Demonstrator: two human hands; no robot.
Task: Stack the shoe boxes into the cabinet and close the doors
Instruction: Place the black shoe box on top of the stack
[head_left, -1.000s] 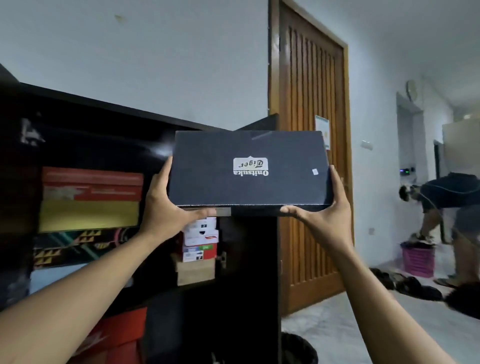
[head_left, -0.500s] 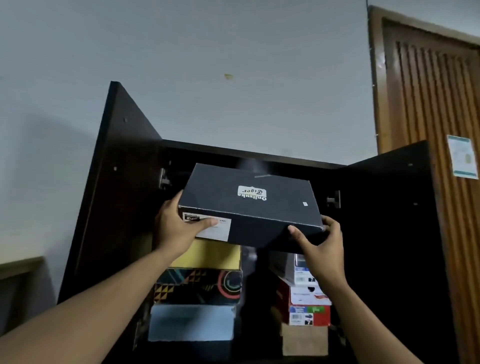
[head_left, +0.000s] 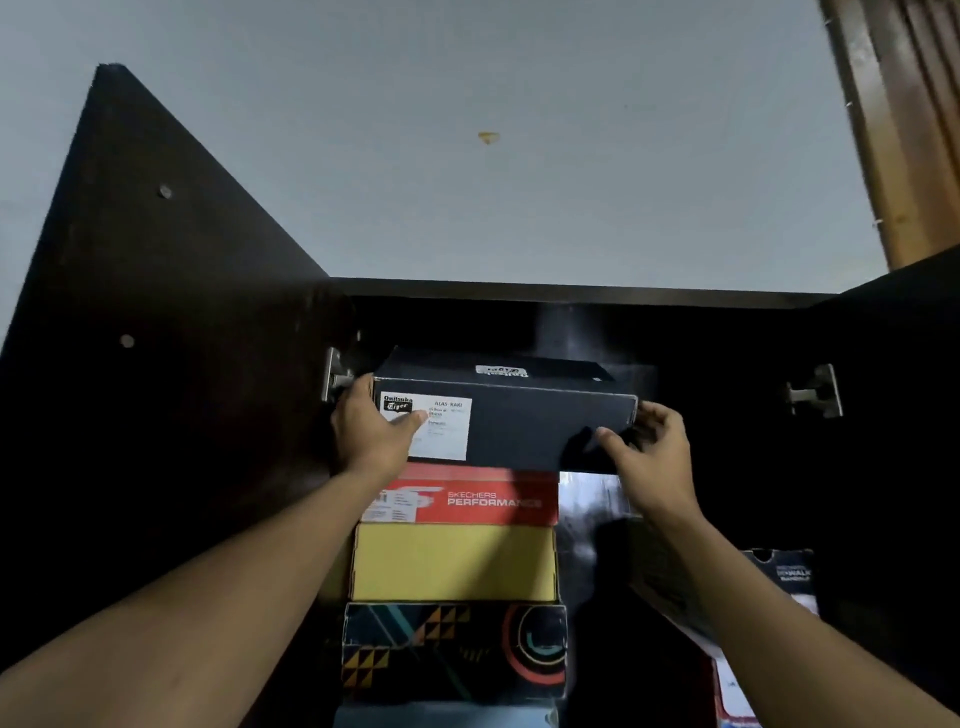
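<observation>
We grip the black shoe box (head_left: 519, 431) with left hand (head_left: 371, 431) and right hand (head_left: 649, 452) curled round its ends, atop the red box (head_left: 493, 499); overhanging that box's right edge, it may tip if released.

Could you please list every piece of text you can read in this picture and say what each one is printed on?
"Onitsuka Tiger": white label on the dark shoe box.
"ALAS KAKI": same label.
"SKECHERS PERFORMANCE": red box beneath it.
"WALK", the rest blurred: black box at right.
Lid logo and small print on labels: too blurred to read.
</observation>
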